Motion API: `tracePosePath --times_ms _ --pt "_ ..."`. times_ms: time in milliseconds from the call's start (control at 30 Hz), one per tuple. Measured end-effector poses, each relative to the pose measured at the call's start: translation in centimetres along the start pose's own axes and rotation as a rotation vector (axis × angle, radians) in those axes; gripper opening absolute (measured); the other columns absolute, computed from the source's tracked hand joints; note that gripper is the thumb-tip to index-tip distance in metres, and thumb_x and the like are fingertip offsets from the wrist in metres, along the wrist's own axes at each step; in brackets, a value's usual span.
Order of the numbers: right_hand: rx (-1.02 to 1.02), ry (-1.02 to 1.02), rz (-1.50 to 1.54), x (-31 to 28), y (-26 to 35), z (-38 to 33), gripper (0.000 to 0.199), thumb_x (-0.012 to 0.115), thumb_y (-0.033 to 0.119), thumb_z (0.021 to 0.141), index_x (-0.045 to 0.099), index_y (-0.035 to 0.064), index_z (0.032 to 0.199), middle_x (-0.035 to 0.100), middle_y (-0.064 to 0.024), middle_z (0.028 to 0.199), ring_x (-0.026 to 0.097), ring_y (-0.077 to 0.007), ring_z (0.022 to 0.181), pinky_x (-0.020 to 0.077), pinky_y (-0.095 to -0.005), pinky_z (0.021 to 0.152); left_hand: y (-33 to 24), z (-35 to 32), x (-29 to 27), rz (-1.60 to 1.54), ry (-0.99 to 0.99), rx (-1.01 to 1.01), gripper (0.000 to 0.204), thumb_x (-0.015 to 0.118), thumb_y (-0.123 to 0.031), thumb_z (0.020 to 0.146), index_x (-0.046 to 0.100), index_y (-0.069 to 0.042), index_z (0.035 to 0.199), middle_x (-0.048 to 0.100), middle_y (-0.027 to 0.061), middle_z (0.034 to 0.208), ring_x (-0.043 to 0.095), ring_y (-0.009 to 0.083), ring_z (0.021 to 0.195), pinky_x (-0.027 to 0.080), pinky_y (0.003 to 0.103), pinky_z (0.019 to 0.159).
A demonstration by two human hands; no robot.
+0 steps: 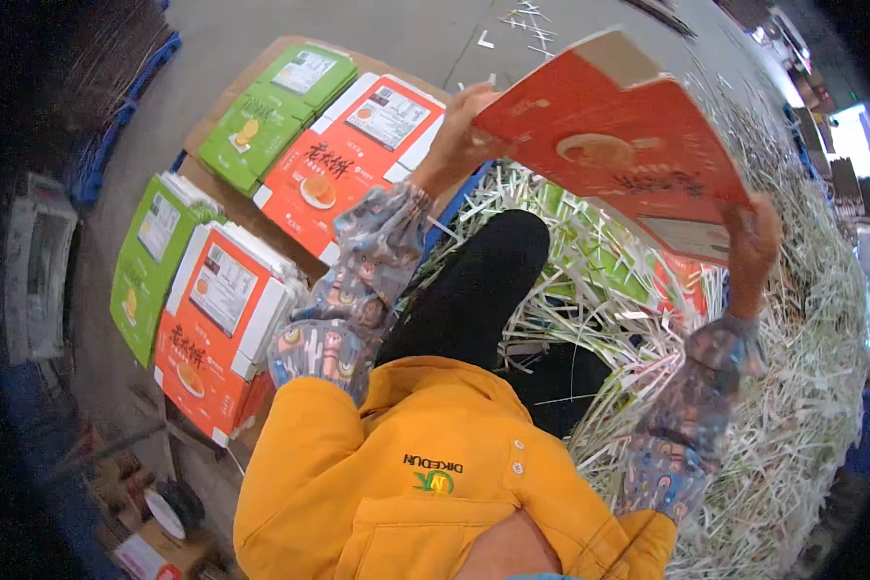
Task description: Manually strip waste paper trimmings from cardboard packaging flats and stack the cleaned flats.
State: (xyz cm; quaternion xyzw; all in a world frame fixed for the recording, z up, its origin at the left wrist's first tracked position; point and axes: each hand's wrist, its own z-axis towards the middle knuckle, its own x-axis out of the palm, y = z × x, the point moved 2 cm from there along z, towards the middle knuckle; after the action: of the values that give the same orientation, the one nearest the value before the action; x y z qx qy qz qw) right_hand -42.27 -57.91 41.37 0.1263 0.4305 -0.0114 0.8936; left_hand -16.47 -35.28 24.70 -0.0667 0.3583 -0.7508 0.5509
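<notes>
Hands hold one flat sheet of red printed carton (617, 145) up in the air, at about one o'clock in the head view. Left hand (462, 129) is closed on the sheet's left edge, fingers wrapped over the card; right hand (752, 246) is closed on its lower right corner, thumb side toward the camera. The sheet is tilted, printed face toward the person, well clear of everything below it.

Beneath it, from three to five o'clock, lies a deep heap of white and green paper trimmings (793, 387), with more red and green card half buried near the middle. At nine to eleven o'clock, on a brown board on the floor, stand neat stacks of finished flats: a green stack (271, 111) and an orange stack (353, 164) farther off, another green stack (150, 261) and an orange stack (217, 329) nearer the person.

Judging by this, the step in hand looks like cleaning or checking a single die-cut blank lifted out of the waste. The next move would call for swinging it leftward, toward ten o'clock, squaring it face up over the matching orange pile, and keeping both grips until the edges line up.
</notes>
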Motion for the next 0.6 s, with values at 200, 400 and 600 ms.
tracePosePath --times_ms 200,400,600 --pt "0.156 0.101 0.128 0.7 3.7 4.5 0.022 0.062 0.019 0.072 0.054 0.0033 0.084 0.054 -0.0083 0.08 0.051 -0.0214 0.076 0.0394 -0.0323 0.068 -2.3 -1.8 -6.5 -0.434 0.089 -0.47 0.037 0.067 -0.009 0.068 0.051 -0.003 0.1 0.056 0.0057 0.091 0.05 0.0153 0.091 0.04 0.029 0.08" --pt "-0.697 0.07 -0.431 6.9 12.4 13.5 0.031 0.061 0.017 0.073 0.052 0.0049 0.1 0.054 -0.0112 0.098 0.05 -0.0257 0.091 0.0378 -0.0326 0.079 -1.7 -9.1 -9.6 -0.747 -0.375 -0.723 0.026 0.059 -0.008 0.075 0.054 -0.002 0.099 0.058 0.0039 0.093 0.054 0.0113 0.083 0.043 0.025 0.073" --pt "-0.8 -0.167 0.009 8.7 24.4 15.7 0.039 0.063 0.015 0.07 0.049 0.0069 0.105 0.052 -0.0109 0.103 0.048 -0.0257 0.097 0.0354 -0.0347 0.083 -2.4 -12.5 -15.0 -0.532 -0.78 -0.725 0.023 0.057 -0.009 0.075 0.055 -0.001 0.096 0.058 0.0041 0.091 0.055 0.0128 0.081 0.042 0.025 0.073"
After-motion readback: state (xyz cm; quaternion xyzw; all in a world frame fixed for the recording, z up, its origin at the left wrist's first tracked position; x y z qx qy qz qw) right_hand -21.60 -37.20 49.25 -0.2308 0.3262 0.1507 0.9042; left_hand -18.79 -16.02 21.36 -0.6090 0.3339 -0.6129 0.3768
